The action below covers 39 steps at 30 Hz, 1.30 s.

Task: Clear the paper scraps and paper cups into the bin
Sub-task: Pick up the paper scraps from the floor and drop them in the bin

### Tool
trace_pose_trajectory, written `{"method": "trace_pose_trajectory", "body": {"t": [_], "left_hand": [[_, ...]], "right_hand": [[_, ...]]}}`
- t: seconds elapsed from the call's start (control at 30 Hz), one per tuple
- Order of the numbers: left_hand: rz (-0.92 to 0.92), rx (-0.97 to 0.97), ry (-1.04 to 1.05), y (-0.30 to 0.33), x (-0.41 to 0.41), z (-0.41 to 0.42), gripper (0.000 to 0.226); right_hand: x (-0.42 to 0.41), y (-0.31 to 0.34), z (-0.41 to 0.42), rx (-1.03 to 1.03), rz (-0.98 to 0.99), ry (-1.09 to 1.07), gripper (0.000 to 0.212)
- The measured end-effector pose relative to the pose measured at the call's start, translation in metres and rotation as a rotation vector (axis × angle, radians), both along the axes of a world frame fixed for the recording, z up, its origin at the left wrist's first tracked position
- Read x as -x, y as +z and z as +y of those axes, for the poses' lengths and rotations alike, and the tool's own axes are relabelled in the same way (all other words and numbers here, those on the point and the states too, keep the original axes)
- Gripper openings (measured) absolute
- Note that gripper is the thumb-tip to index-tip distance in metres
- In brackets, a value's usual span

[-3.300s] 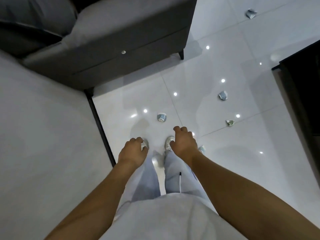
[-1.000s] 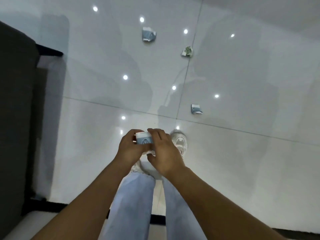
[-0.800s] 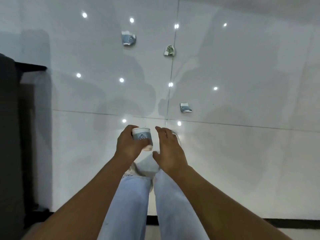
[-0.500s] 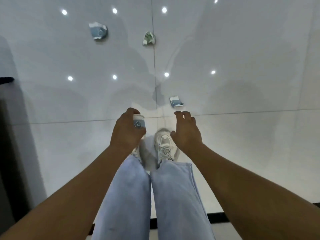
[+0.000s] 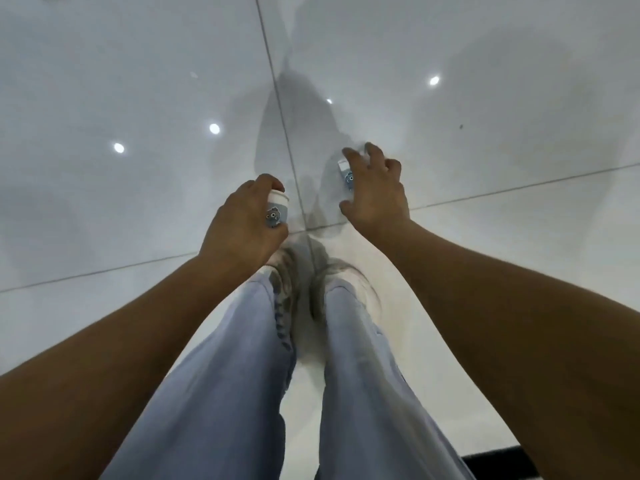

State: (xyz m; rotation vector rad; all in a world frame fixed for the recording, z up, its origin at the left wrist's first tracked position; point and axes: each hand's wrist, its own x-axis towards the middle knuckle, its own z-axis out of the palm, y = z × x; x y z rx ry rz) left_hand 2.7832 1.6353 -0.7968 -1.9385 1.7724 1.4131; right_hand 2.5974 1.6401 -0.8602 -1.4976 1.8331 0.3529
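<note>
head view, looking down along both arms to a glossy white tiled floor (image 5: 138, 81). compared with half a second earlier, the right hand (image 5: 375, 192) has gone from hanging spread and empty above the feet to reaching farther out and down over the crumpled paper cup (image 5: 346, 173) on the floor, which earlier lay clear of the hand, beyond it. its fingers now arch over the cup with the thumb on the near side; only a white and blue strip of the cup shows at the hand's left edge, and whether the fingers already press on it cannot be told. the left hand (image 5: 242, 220) is unchanged in its grip: fingers and thumb curl round a small paper cup with a blue cartoon print (image 5: 277, 211), rim pointing away, held above the floor just left of the tile joint. the two farther scraps seen earlier have passed out of the top of the view. light blue trouser legs (image 5: 242, 375) fill the near centre; the shoes (image 5: 287, 271) are smeared by motion blur. a dark strip (image 5: 491, 467) is cut off at the near right edge.
</note>
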Motion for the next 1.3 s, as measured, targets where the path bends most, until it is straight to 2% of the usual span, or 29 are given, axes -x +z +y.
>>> {"method": "trace_pose_trajectory", "body": {"t": [0.23,0.4,0.57,0.8,0.93,1.1,1.3], "left_hand": [[-0.010,-0.004,-0.044,-0.013,0.003,-0.021,0.040],[-0.014,0.013,-0.045,0.030,0.014,-0.031,0.039],[-0.049,-0.007,-0.081,0.121,0.030,-0.024,0.037],[-0.080,0.045,-0.280,0.328,0.087,-0.034,0.037],[-0.049,0.107,-0.418,0.433,0.135,-0.042,0.037],[0.006,0.164,-0.636,0.517,0.197,-0.035,0.039],[0.035,0.227,-0.855,0.577,0.293,-0.007,0.038]], "right_hand": [[-0.003,-0.014,0.013,0.109,-0.046,-0.028,0.050],[-0.003,0.033,0.014,0.145,-0.066,-0.080,0.047],[0.003,0.139,0.023,0.129,-0.093,-0.101,0.047],[0.052,0.377,0.027,0.152,-0.073,-0.261,0.049],[0.082,0.486,0.040,0.131,-0.031,-0.389,0.048],[0.119,0.569,0.072,0.124,0.006,-0.554,0.050],[0.193,0.628,0.118,0.144,0.042,-0.691,0.049]]}}
